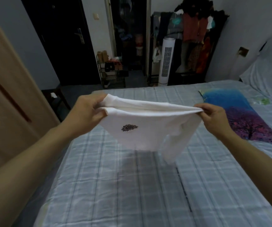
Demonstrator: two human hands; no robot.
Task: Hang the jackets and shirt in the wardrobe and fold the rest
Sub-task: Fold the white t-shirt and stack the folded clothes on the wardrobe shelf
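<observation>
While held above bed (132, 194) | left hand (84, 112), right hand (213, 117) grip white garment (148, 128) edge (taut)

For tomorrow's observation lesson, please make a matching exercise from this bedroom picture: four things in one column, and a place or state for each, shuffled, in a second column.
Things
1. white T-shirt
2. colourful pillow
3. white tower fan
4. shoe rack

Places or states
A. stands on the floor beyond the bed, by the hanging clothes
B. held up above the bed by the left hand and the right hand
C. against the far wall, near the dark door
D. lies on the bed, on the right

Pairs: 1-B, 2-D, 3-A, 4-C
</observation>
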